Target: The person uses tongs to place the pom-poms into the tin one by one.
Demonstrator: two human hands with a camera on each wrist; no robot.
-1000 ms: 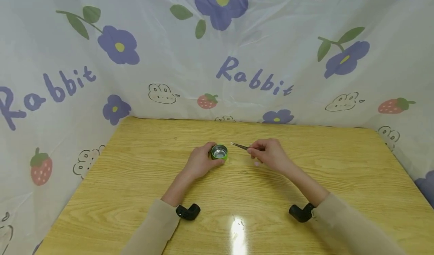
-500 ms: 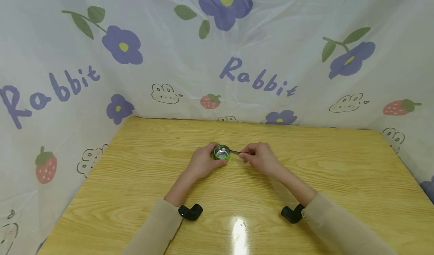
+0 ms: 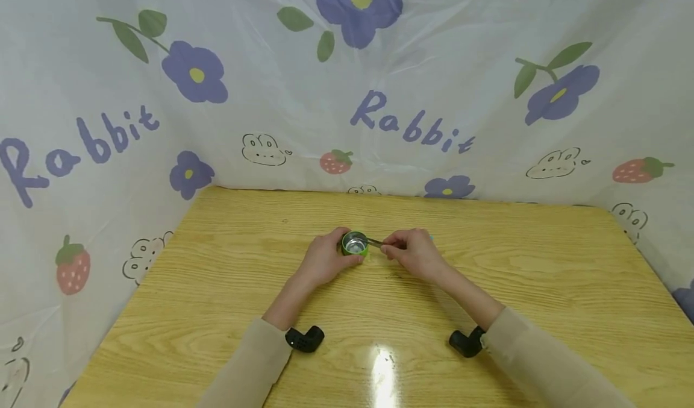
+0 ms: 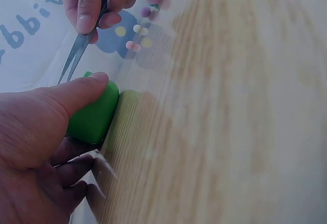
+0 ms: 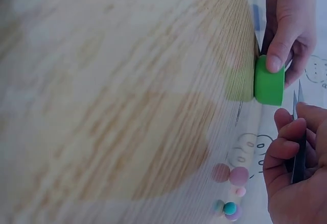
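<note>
A small green cup [image 3: 356, 256] with a shiny metal inside stands on the wooden table. My left hand [image 3: 323, 258] grips it from the left side, thumb on the near side of its green wall [image 5: 268, 83]. On the right, my right hand [image 3: 417, 254] pinches a pair of metal tweezers [image 3: 375, 242] between thumb and fingers. The tweezers' tips reach over the cup's right rim. In the left wrist view the two prongs [image 4: 76, 55] stand apart, their ends hidden behind the left thumb and cup.
Several small coloured balls lie on the table by the right hand: a pink one [image 5: 239, 175], a purple one [image 4: 146, 11], a white one [image 4: 137, 28] and a teal one [image 5: 230, 208]. A patterned white cloth [image 3: 303, 94] rises behind the table [image 3: 244, 335].
My right hand has moved left, bringing the tweezers from beside the cup to over its rim. The white bit once at their tips no longer shows there. The left hand keeps its grip.
</note>
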